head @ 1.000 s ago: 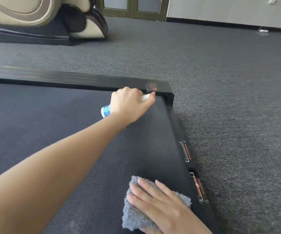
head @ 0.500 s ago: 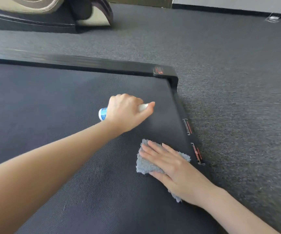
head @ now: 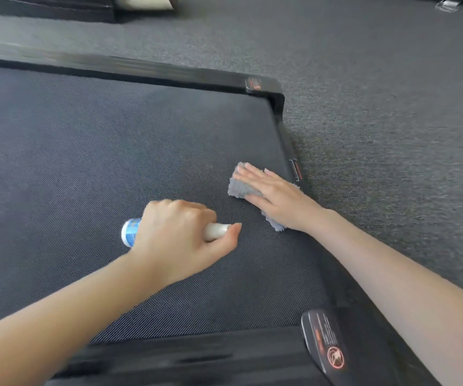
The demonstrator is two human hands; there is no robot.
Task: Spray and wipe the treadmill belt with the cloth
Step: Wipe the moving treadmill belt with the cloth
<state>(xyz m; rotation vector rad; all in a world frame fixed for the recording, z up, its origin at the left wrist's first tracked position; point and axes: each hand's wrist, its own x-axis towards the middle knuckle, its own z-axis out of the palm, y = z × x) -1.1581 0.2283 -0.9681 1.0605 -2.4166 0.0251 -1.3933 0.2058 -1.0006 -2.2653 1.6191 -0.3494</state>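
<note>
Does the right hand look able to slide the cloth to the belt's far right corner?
Probably yes: the right hand lies flat on the cloth, and the belt from there to that corner is bare.

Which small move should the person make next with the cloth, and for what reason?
Probably slide the right hand with the grey cloth over the belt to the patch just before the spray bottle. The hand lies flat on the cloth by the side rail, and the left hand grips the bottle, its cap end pointing at that patch.
</note>
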